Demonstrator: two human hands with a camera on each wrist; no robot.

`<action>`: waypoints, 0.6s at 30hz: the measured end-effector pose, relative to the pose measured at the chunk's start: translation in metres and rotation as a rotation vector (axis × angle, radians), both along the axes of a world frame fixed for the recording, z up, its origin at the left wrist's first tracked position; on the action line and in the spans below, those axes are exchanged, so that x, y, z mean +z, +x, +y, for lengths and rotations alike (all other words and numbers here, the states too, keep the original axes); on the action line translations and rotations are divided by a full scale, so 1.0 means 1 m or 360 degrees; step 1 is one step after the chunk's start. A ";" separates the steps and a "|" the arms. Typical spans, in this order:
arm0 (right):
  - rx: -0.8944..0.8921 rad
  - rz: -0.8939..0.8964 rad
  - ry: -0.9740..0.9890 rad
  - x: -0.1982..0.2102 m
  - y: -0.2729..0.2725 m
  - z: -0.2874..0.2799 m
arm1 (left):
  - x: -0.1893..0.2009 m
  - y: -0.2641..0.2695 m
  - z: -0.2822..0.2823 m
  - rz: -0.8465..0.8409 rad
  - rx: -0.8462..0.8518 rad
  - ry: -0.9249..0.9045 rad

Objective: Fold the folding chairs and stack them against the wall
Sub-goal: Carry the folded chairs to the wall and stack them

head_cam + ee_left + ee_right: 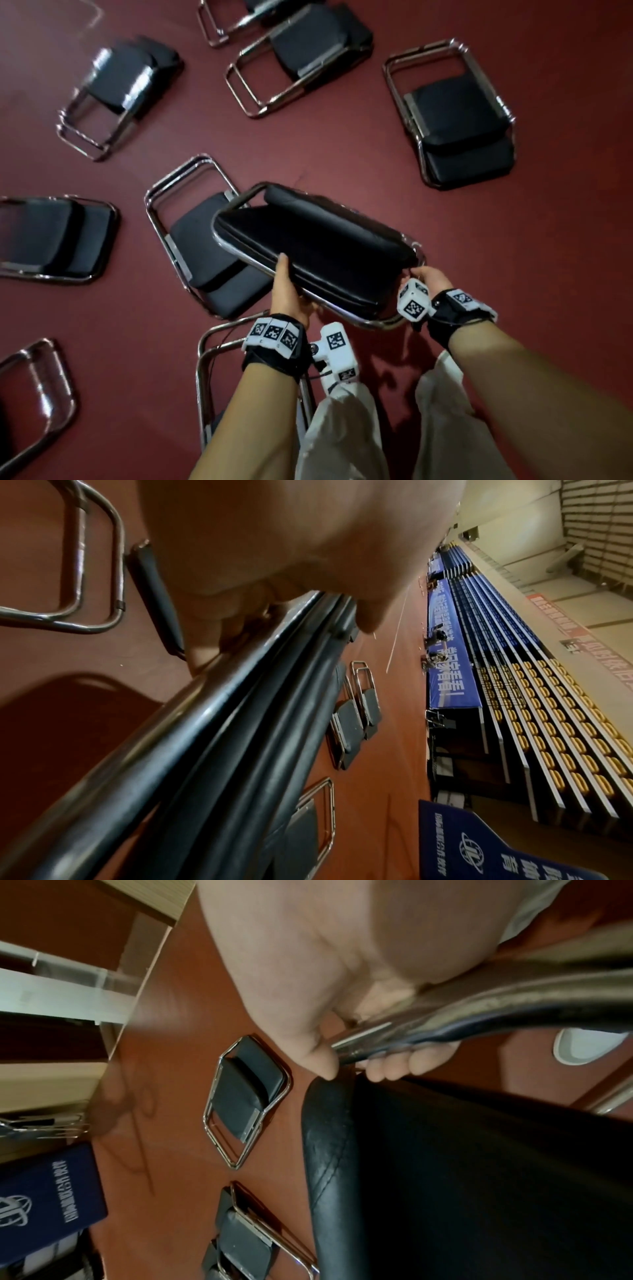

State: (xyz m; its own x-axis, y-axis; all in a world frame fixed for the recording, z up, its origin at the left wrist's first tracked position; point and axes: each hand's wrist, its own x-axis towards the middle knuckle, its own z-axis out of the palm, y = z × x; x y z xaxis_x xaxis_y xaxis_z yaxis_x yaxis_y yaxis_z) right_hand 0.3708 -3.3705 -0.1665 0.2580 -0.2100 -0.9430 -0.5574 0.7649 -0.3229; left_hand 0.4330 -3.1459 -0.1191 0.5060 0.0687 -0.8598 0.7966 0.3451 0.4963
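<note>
A folded chair (318, 246) with black pads and a chrome tube frame hangs above the dark red floor in front of me, held by both hands. My left hand (291, 291) grips its near left edge, thumb lying on the black pad and fingers curled under the tube (192, 696). My right hand (428, 277) grips the chrome tube (445, 1010) at the chair's near right corner, fingers wrapped around it beside the black cushion (462, 1177). Several more folded chairs lie flat on the floor, one (205, 240) directly under the held chair.
Folded chairs lie scattered at the far left (120, 89), back centre (301, 54), right (455, 113) and left edge (54, 236). A chrome frame (212, 359) stands by my legs. Blue banners and tiered seating (548, 710) run along one side of the hall.
</note>
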 end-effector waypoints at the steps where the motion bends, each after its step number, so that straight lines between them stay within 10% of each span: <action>1: -0.0032 -0.0007 -0.0010 0.010 0.002 0.001 | 0.008 0.005 -0.002 -0.0017 -0.0044 -0.0001; 11: -0.0036 -0.0055 -0.0155 0.070 0.037 -0.064 | 0.041 0.062 -0.068 -0.0163 -0.0296 0.0097; 18: 0.0506 -0.0235 -0.0203 0.130 0.099 -0.134 | 0.075 0.104 -0.142 -0.0149 -0.0275 0.0123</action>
State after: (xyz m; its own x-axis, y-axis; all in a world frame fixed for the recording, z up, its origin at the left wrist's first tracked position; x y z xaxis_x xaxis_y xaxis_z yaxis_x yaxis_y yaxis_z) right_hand 0.4701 -3.5045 -0.0361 0.4607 -0.2106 -0.8622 -0.7011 0.5094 -0.4990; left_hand 0.5370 -3.2876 -0.0444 0.5933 0.0376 -0.8041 0.7899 0.1652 0.5905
